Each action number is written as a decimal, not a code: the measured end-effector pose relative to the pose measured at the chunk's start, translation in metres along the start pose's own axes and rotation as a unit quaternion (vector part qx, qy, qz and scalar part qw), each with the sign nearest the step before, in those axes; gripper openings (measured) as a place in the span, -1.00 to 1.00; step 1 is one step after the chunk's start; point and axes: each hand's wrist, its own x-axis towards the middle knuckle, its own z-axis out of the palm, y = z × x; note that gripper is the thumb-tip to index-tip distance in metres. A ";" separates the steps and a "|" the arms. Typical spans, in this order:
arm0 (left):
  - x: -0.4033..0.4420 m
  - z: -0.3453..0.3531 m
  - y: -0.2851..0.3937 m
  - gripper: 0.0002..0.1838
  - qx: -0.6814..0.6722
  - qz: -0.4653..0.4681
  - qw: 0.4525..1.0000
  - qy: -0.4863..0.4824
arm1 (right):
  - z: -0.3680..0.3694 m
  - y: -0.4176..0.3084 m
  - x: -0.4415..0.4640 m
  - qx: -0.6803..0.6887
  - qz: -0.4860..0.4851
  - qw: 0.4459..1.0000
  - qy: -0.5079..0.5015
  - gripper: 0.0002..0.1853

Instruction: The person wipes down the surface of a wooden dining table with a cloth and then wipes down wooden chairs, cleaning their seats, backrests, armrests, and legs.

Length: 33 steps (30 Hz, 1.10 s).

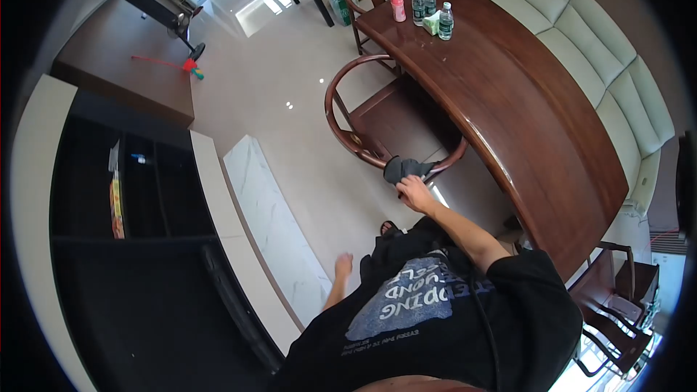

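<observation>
My right hand (416, 194) is closed on a dark grey cloth (404, 168), which lies bunched over the curved arm of a wooden armchair (396, 120). Part of the cloth is covered by my fingers, and its exact kind is unclear. My left hand (343, 266) hangs low at my left side, beside the white marble-patterned ledge (265, 207) and apart from it. Its fingers are blurred, and I see no object in it.
A long wooden table (523, 123) stands to my right, with several water bottles (446, 22), a pink bottle (397, 5) and a tissue pack (431, 24) at its far end. Behind it runs a pale sofa (581, 51). At left is a dark-shelved cabinet (131, 276).
</observation>
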 end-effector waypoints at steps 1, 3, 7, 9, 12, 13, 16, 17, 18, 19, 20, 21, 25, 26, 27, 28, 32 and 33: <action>0.020 -0.037 0.028 -0.44 -0.167 -0.023 0.981 0.099 | 0.005 0.000 0.002 0.006 0.013 0.999 -0.029 -0.78; 0.089 -0.103 0.060 -0.42 -0.205 -0.029 0.974 0.097 | 0.013 0.001 -0.002 0.011 0.037 0.997 -0.062 -0.72; 0.194 -0.199 0.128 -0.44 -0.262 0.017 0.959 0.108 | 0.006 0.002 0.018 0.133 0.276 0.951 -0.035 -0.22; 0.202 -0.224 0.187 -0.42 -0.326 -0.024 0.939 0.106 | 0.007 0.020 0.025 -0.071 0.243 0.967 -0.012 0.11; 0.201 -0.220 0.268 -0.35 -0.389 -0.113 0.911 0.081 | 0.040 0.066 0.031 -0.112 0.130 0.982 -0.080 0.17; 0.214 -0.220 0.289 -0.31 -0.385 -0.158 0.907 0.061 | 0.057 0.076 0.033 -0.106 0.116 0.986 -0.062 0.07; 0.275 -0.141 0.263 -0.15 -0.253 -0.010 0.958 0.131 | 0.051 0.097 0.038 0.020 0.164 0.975 -0.146 -0.10; 0.263 -0.135 0.278 -0.14 -0.211 -0.098 0.957 0.172 | 0.049 0.102 0.035 0.055 0.126 0.987 -0.082 -0.28; 0.268 -0.132 0.302 -0.13 -0.171 -0.168 0.946 0.217 | 0.043 0.115 0.039 0.059 0.147 0.985 -0.074 -0.28; 0.261 -0.134 0.318 -0.22 -0.175 -0.197 0.934 0.241 | 0.039 0.115 0.036 0.061 0.123 0.986 -0.093 -0.31; 0.258 -0.130 0.322 -0.22 -0.161 -0.203 0.939 0.225 | 0.038 0.115 0.029 0.066 0.094 0.986 -0.120 -0.33; 0.256 -0.128 0.326 -0.28 -0.164 -0.202 0.930 0.258 | 0.039 0.123 0.026 0.057 0.079 0.987 -0.130 -0.34; 0.249 -0.122 0.335 -0.40 -0.157 -0.183 0.910 0.338 | 0.011 0.150 0.011 0.080 0.055 0.976 -0.197 -0.31; 0.246 -0.122 0.336 -0.41 -0.156 -0.187 0.906 0.347 | 0.008 0.163 0.002 0.080 0.039 0.979 -0.184 -0.29; 0.245 -0.121 0.339 -0.44 -0.108 -0.165 0.908 0.369 | 0.002 0.180 -0.007 0.067 0.029 0.980 -0.187 -0.28; 0.251 -0.120 0.344 -0.44 -0.108 -0.162 0.910 0.367 | -0.005 0.195 -0.014 0.054 0.018 0.981 -0.188 -0.27; 0.250 -0.118 0.355 -0.46 -0.122 -0.181 0.886 0.410 | -0.023 0.255 -0.023 0.044 -0.044 0.980 -0.187 -0.25; 0.252 -0.116 0.355 -0.47 -0.115 -0.168 0.883 0.423 | -0.025 0.267 -0.023 0.030 -0.053 0.981 -0.183 -0.25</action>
